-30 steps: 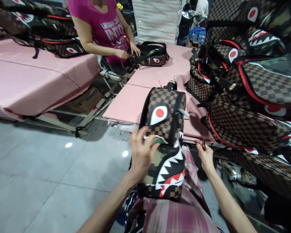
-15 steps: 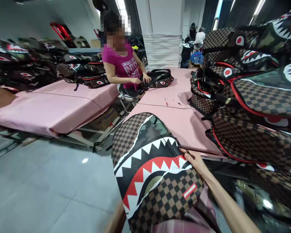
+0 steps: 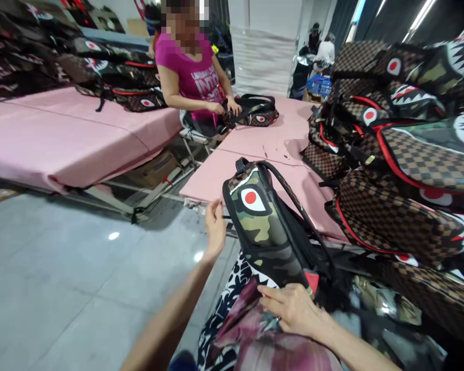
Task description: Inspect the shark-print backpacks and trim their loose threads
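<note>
- Backpack [image 3: 259,221] is set aslant between the hands: its top end is raised to the right of the left hand [image 3: 215,226], and its lower end is partly covered by the right hand [image 3: 294,306].
- Light handling is to be expected (how full it is cannot be told), with soft sides that may give under pressure and a smooth face that could slide; fragility seems low.
- Firm hold is best taken at the top handle [image 3: 242,166], just beyond the left hand, with the lower end supported near the right.
- On the left, the forearm is stretched forward and the hand raised just beside the upper edge, thumb and fingers bent close together; whether anything is pinched cannot be told.
- On the right, the hand is turned palm down over the plaid garment [image 3: 278,353], fingers pointed leftward and loosely extended; whether an edge is gripped cannot be told.
</note>
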Action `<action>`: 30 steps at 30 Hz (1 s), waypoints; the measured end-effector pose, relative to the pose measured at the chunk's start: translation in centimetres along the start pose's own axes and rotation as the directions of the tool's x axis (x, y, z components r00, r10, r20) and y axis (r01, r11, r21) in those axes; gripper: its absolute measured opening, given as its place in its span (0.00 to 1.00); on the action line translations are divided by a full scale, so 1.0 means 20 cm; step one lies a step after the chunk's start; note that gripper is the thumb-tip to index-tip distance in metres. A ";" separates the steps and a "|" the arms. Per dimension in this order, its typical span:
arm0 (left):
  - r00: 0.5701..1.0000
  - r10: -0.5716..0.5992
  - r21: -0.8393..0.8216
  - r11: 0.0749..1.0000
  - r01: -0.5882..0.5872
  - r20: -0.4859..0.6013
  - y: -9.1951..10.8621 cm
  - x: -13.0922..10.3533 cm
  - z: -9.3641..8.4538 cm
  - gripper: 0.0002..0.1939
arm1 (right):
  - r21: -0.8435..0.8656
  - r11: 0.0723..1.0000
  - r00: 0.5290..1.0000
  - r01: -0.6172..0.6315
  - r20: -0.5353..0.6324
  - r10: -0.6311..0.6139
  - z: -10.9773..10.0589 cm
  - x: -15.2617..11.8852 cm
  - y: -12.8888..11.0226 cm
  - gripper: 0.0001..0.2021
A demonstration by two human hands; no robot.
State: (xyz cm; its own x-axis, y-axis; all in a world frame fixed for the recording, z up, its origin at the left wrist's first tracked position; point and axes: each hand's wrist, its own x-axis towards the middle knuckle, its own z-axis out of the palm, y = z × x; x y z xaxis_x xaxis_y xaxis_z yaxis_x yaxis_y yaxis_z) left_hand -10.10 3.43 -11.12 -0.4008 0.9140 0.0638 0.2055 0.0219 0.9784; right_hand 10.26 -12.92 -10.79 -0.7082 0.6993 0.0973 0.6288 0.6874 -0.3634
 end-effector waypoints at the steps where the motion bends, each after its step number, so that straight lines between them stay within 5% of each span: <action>1: 0.980 0.199 0.047 0.979 -0.198 -0.019 0.06 0.00 -0.01 0.16 | 0.072 0.997 0.998 0.031 -0.065 -0.027 0.01 0.00 0.00 0.24; 3: 0.822 0.548 0.120 0.815 -0.567 0.155 0.17 -0.01 0.01 0.16 | 0.190 0.980 0.970 0.058 -0.241 -0.011 -0.06 0.00 0.00 0.25; 6: 0.517 0.658 0.126 0.546 -0.828 0.548 0.30 -0.02 0.09 0.16 | 0.067 0.997 0.941 -0.034 -0.333 0.055 -0.29 0.08 0.05 0.27; 9: 0.370 0.586 0.102 0.439 -0.893 0.721 0.36 -0.01 0.14 0.23 | -0.267 0.944 0.979 -0.193 -0.110 0.169 -0.47 0.21 0.11 0.22; 12: 0.266 0.535 0.062 0.369 -0.927 0.802 0.38 0.01 0.14 0.39 | -0.414 0.895 0.964 -0.164 0.126 0.235 -0.54 0.33 0.14 0.16; 18: 0.248 0.535 0.124 0.257 -0.958 0.807 0.38 -0.02 0.19 0.47 | -0.408 0.901 0.919 -0.150 0.279 0.280 -0.57 0.39 0.18 0.14; 22: 0.293 0.529 0.193 0.237 -0.952 0.796 0.35 -0.05 0.28 0.46 | -0.048 0.968 0.940 -0.245 0.234 0.250 -0.55 0.35 0.24 0.10; 26: 0.333 0.554 0.258 0.211 -0.943 0.763 0.30 -0.07 0.34 0.37 | 0.374 0.858 0.935 -0.352 0.185 0.303 -0.51 0.29 0.29 0.02; 30: 0.268 0.564 0.204 0.175 -0.963 0.781 0.30 -0.02 0.38 0.38 | 0.575 0.743 0.925 -0.342 0.069 0.373 -0.49 0.25 0.29 0.04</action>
State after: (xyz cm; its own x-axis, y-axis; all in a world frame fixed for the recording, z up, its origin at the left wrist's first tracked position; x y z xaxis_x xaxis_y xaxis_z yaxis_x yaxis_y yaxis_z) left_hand -1.91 6.30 -6.75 0.7058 0.5740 0.4152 0.6044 -0.7936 0.0698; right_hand 13.60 -3.55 -3.44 -0.4433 0.8897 -0.1096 0.5252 0.1587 -0.8360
